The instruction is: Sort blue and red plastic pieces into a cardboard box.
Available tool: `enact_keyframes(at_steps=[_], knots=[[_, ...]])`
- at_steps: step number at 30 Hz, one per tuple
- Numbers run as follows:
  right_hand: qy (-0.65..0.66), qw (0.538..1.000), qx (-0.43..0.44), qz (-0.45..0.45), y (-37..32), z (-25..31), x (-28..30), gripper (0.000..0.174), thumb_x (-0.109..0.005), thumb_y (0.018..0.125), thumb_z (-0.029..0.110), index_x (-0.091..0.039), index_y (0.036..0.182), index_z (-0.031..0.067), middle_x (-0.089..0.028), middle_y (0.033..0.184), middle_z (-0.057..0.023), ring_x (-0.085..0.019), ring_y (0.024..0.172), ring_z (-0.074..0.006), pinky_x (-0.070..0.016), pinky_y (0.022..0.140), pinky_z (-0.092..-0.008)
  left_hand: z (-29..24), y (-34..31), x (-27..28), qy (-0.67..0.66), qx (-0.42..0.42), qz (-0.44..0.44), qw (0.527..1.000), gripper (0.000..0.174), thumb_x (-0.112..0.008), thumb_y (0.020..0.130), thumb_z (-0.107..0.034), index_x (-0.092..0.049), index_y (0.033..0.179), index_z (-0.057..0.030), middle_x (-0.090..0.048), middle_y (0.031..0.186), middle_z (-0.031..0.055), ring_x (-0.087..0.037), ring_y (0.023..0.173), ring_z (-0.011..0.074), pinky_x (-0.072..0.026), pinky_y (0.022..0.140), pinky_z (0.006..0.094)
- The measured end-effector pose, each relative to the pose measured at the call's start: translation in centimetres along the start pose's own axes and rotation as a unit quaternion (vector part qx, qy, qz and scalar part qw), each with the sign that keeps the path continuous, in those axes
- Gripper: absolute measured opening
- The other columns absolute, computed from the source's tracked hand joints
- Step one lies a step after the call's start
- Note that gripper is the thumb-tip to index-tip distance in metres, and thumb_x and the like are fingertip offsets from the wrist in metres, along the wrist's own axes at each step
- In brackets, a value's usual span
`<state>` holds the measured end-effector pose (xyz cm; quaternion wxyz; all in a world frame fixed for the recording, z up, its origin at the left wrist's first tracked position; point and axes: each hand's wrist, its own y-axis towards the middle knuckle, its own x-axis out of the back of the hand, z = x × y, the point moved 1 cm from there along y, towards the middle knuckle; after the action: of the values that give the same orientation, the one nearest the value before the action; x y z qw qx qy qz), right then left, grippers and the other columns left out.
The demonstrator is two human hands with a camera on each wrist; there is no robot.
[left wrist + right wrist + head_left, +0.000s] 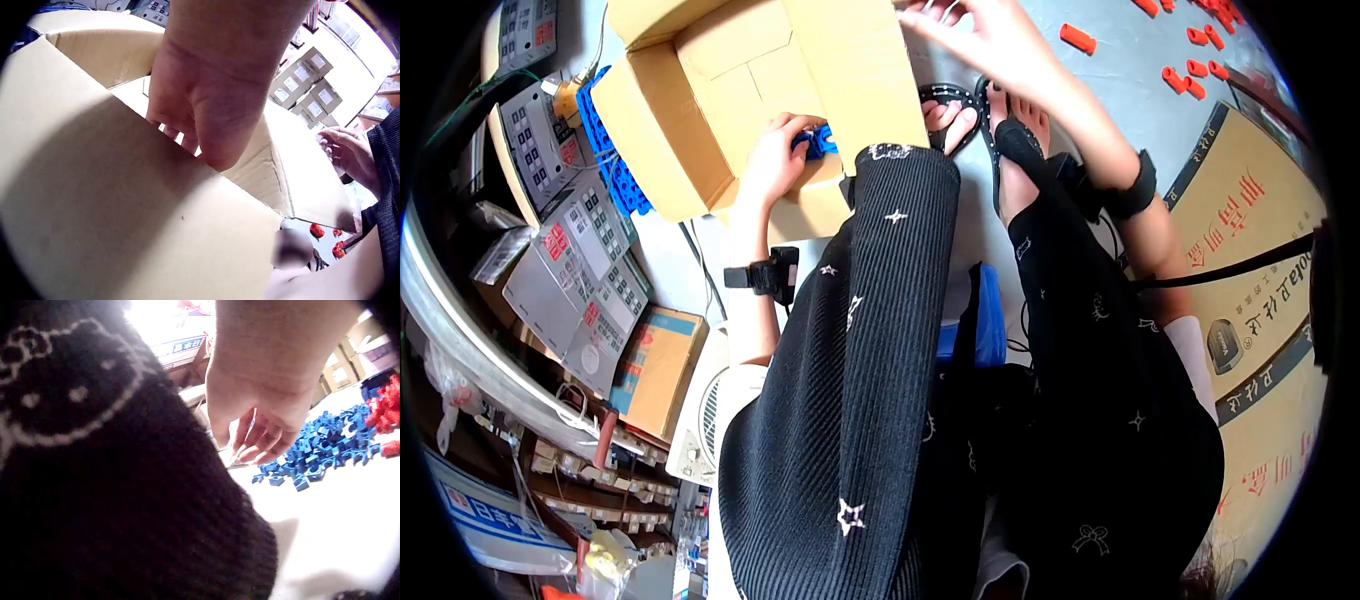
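The left hand [772, 160] reaches into an open cardboard box [665, 110], its fingertips at blue plastic pieces [818, 142]. In the left wrist view a box wall hides part of this hand [209, 106], so its grip cannot be made out. Beside the box's far right edge is the right hand [970, 30], partly cut off at the top of the head view. The right wrist view shows the right hand [259, 419] with loosely bent fingers and no object visible in them, near a heap of blue pieces [319, 447].
Red tubular pieces [1078, 39] lie scattered on the floor at upper right. A blue perforated crate [615, 150] stands left of the box. Flat printed cartons [1250, 200] lie at right. Feet and a raised knee in black trousers [900, 250] are close to the box.
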<state>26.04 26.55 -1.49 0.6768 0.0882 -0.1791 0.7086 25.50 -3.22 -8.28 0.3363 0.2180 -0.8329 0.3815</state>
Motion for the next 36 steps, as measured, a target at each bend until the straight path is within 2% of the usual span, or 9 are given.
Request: enact_keyframes(at_steps=[2, 5, 10, 13, 17, 21, 25, 28, 36], knots=[[-0.067, 0.994, 0.063, -0.053, 1.0, -1.2, 2.0, 0.021, -0.062, 0.083, 0.018, -0.062, 0.098, 0.0020, -0.063, 0.081, -0.0121, -0.062, 0.072, -0.0197, -0.0495, 0.066, -0.0302, -0.2, -0.1, 0.7, -0.158, 0.026, -0.047, 0.986, 0.039, -0.056, 0.077, 0.009, -0.062, 0.111, -0.0100, -0.058, 0.099, 0.0121, -0.057, 0.094, 0.0278, -0.0474, 0.085, 0.0342], [-0.130, 0.983, 0.083, -0.104, 3.7, -4.2, 5.1, 0.023, -0.059, 0.084, 0.019, -0.061, 0.100, 0.0015, -0.063, 0.080, -0.0136, -0.062, 0.072, -0.0248, -0.0502, 0.067, -0.0344, -0.1, 0.0, 1.1, -0.163, -0.002, -0.094, 0.982, 0.044, -0.056, 0.079, 0.009, -0.058, 0.119, -0.0088, -0.054, 0.100, 0.0119, -0.055, 0.091, 0.0238, -0.0470, 0.084, 0.0323], [-0.432, 0.892, 0.080, -0.108, 9.8, -12.9, 8.5, 0.031, -0.050, 0.085, 0.019, -0.058, 0.108, 0.0005, -0.058, 0.103, -0.0204, -0.053, 0.101, -0.0365, -0.0435, 0.086, -0.0449, -0.1, -0.4, 2.2, -0.138, 0.024, -0.079, 0.987, 0.048, -0.057, 0.083, 0.003, -0.053, 0.128, -0.0125, -0.052, 0.098, 0.0106, -0.054, 0.092, 0.0219, -0.0454, 0.086, 0.0320], [-0.411, 0.880, 0.060, -0.230, 10.2, -13.6, 8.1, 0.035, -0.047, 0.085, 0.018, -0.055, 0.115, 0.0015, -0.052, 0.114, -0.0207, -0.047, 0.109, -0.0377, -0.0394, 0.092, -0.0466, -0.4, -0.5, 2.4, -0.128, 0.031, -0.078, 0.988, 0.046, -0.058, 0.085, -0.001, -0.052, 0.129, -0.0135, -0.054, 0.098, 0.0096, -0.055, 0.092, 0.0212, -0.0464, 0.085, 0.0319], [-0.464, 0.858, 0.072, -0.206, 10.7, -15.8, 7.3, 0.034, -0.048, 0.085, 0.018, -0.055, 0.114, 0.0024, -0.052, 0.114, -0.0175, -0.048, 0.107, -0.0355, -0.0398, 0.091, -0.0468, -1.3, -0.2, 2.4, -0.131, 0.022, -0.083, 0.988, 0.045, -0.059, 0.085, -0.002, -0.052, 0.129, -0.0121, -0.055, 0.102, 0.0108, -0.056, 0.095, 0.0222, -0.0458, 0.087, 0.0331], [-0.446, 0.874, 0.048, -0.187, 10.5, -16.7, 6.2, 0.025, -0.050, 0.080, 0.018, -0.059, 0.098, 0.0033, -0.053, 0.105, -0.0151, -0.049, 0.101, -0.0308, -0.0420, 0.087, -0.0424, -1.8, 0.2, 1.9, -0.131, 0.023, -0.068, 0.989, 0.043, -0.058, 0.085, -0.002, -0.051, 0.127, -0.0069, -0.055, 0.103, 0.0140, -0.056, 0.097, 0.0266, -0.0452, 0.088, 0.0350], [-0.339, 0.934, -0.034, -0.105, 9.8, -16.7, 5.5, 0.027, -0.053, 0.081, 0.016, -0.059, 0.103, 0.0028, -0.054, 0.110, -0.0163, -0.050, 0.106, -0.0321, -0.0419, 0.089, -0.0412, -2.1, 0.3, 1.7, -0.139, 0.007, -0.072, 0.988, 0.040, -0.057, 0.086, -0.003, -0.051, 0.126, -0.0045, -0.055, 0.103, 0.0153, -0.057, 0.097, 0.0290, -0.0455, 0.088, 0.0355], [-0.443, 0.848, 0.136, -0.257, 8.7, -17.7, 5.0, 0.020, -0.064, 0.080, 0.017, -0.061, 0.096, 0.0049, -0.059, 0.089, -0.0121, -0.063, 0.085, -0.0269, -0.0522, 0.076, -0.0375, -2.4, 0.3, 2.2, -0.136, -0.002, -0.081, 0.987, 0.040, -0.057, 0.087, -0.004, -0.051, 0.126, -0.0048, -0.056, 0.102, 0.0149, -0.057, 0.096, 0.0277, -0.0456, 0.087, 0.0352], [-0.162, 0.970, 0.072, -0.164, 3.8, -14.7, 4.1, 0.020, -0.067, 0.073, 0.014, -0.060, 0.088, 0.0033, -0.055, 0.084, -0.0124, -0.060, 0.080, -0.0287, -0.0496, 0.070, -0.0374, -7.3, 1.4, 6.8, -0.126, -0.037, -0.183, 0.974, 0.029, -0.058, 0.089, -0.006, -0.059, 0.118, -0.0052, -0.063, 0.099, 0.0100, -0.061, 0.090, 0.0182, -0.0486, 0.082, 0.0314]])
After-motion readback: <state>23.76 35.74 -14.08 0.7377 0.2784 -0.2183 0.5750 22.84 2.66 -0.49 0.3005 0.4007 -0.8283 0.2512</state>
